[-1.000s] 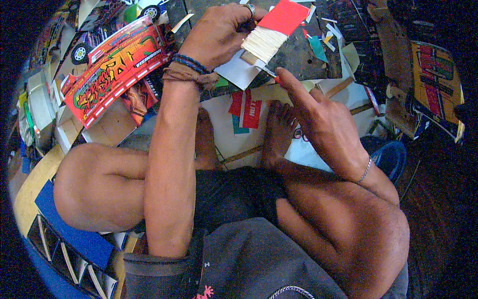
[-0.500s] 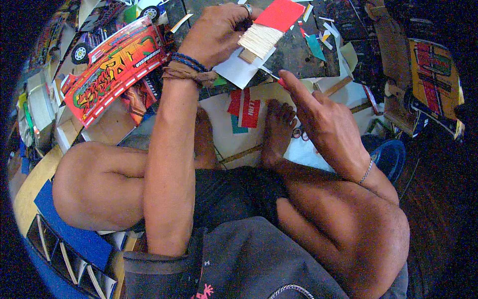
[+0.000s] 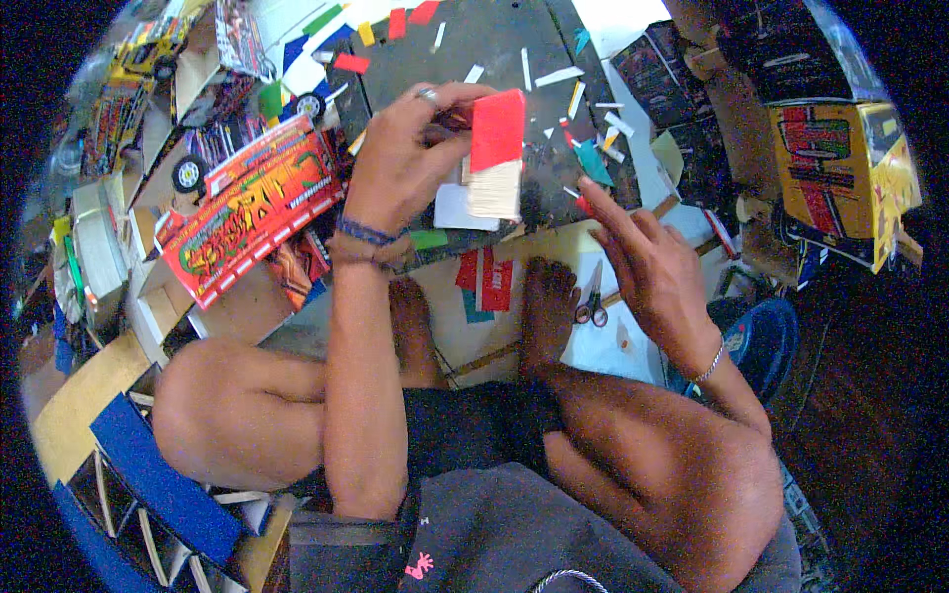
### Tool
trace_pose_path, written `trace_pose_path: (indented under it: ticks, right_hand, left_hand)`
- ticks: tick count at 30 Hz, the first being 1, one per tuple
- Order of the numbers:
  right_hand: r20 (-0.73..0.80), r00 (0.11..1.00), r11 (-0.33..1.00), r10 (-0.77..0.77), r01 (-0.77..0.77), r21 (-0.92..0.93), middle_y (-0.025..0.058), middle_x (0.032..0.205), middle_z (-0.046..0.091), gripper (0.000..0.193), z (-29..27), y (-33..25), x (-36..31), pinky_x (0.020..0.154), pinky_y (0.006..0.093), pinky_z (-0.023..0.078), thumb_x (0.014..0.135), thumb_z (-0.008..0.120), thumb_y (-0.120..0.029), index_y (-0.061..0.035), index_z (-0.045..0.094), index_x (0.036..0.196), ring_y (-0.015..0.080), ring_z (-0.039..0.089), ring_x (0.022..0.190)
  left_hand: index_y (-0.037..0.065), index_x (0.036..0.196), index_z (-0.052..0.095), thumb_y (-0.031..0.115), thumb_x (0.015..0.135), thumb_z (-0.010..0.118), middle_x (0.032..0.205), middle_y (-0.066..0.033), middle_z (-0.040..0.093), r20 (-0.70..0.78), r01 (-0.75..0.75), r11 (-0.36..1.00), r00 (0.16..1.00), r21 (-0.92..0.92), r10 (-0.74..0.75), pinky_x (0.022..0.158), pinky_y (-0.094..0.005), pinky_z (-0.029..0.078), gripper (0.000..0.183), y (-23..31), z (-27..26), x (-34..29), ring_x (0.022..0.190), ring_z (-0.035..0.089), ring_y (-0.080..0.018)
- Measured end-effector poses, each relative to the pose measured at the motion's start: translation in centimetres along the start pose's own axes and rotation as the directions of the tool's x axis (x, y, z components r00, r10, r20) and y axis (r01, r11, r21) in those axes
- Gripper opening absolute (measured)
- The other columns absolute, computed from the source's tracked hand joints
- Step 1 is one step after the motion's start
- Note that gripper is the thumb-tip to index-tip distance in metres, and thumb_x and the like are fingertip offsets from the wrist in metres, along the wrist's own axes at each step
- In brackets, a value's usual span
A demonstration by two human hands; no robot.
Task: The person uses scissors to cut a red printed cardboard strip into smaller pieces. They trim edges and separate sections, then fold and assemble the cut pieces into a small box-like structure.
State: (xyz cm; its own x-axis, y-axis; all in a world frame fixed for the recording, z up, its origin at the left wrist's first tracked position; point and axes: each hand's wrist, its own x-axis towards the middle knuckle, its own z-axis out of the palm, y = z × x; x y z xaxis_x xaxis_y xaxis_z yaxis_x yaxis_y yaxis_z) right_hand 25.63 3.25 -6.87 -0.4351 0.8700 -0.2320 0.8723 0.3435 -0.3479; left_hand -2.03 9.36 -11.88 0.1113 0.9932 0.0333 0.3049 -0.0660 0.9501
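My left hand [image 3: 410, 148] is closed on a small block [image 3: 494, 143], red on one face and cream with fine ridges below. A white card [image 3: 467, 210] shows just under the block; whether it is joined to it I cannot tell. To the right, apart from the block, my right hand [image 3: 647, 267] grips a slim red-handled knife [image 3: 581, 203] along its index finger; its thin tip points up and left. Dark scissors [image 3: 591, 304] lie on a pale sheet near my foot. Red and teal card pieces [image 3: 484, 282] lie between my feet.
The dark tabletop [image 3: 445, 74] carries scattered paper scraps, including a teal piece [image 3: 593, 163]. A red toy truck body [image 3: 252, 212] sits at left, a yellow toy truck [image 3: 830, 183] at right. A blue basin [image 3: 766, 336] stands by my right wrist, a blue-and-cream truss piece [image 3: 168, 474] lower left.
The block has turned more upright and come slightly lower in view. The knife has drawn away from it to the right. My view has shifted, showing more tabletop and the scissors.
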Motion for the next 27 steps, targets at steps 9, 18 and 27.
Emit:
trace_pose_path:
  ticks: [9,18,27]
  right_hand:
    - [-0.326,0.931,0.987,-0.162,0.147,-0.070,0.0078,0.103,0.067,0.034,1.7,-0.9,6.4,0.082,0.0392,0.047,0.088,0.073,-0.031,-0.0088,0.061,0.112,0.0281,0.065,0.091]
    - [-0.237,0.963,0.938,-0.128,0.195,0.288,0.0103,0.121,0.064,0.036,-1.5,-2.1,6.1,0.092,0.0362,0.045,0.094,0.066,-0.022,-0.0078,0.059,0.126,0.0227,0.064,0.102]
    - [0.213,0.977,0.101,-0.026,-0.210,0.973,0.0106,0.110,0.067,0.061,-0.2,-4.9,5.1,0.087,0.0297,0.052,0.085,0.078,-0.012,-0.0063,0.046,0.136,0.0163,0.065,0.105]
  left_hand:
    - [0.001,0.107,0.069,0.015,0.094,0.071,0.100,-0.0073,0.070,-0.524,0.143,0.986,0.835,-0.086,-0.167,0.083,-0.0302,0.052,0.019,6.2,0.3,-3.8,0.090,0.066,-0.0156]
    - [-0.002,0.100,0.064,0.013,0.094,0.071,0.102,-0.0091,0.060,-0.644,0.259,0.966,0.736,-0.020,-0.211,0.085,-0.0316,0.048,0.018,7.2,1.5,-7.6,0.094,0.059,-0.0176]
    - [0.006,0.099,0.060,0.005,0.087,0.074,0.103,-0.0144,0.065,-0.592,0.050,0.964,0.797,0.262,0.120,0.087,-0.0375,0.052,0.018,6.0,4.5,-9.1,0.096,0.064,-0.0266]
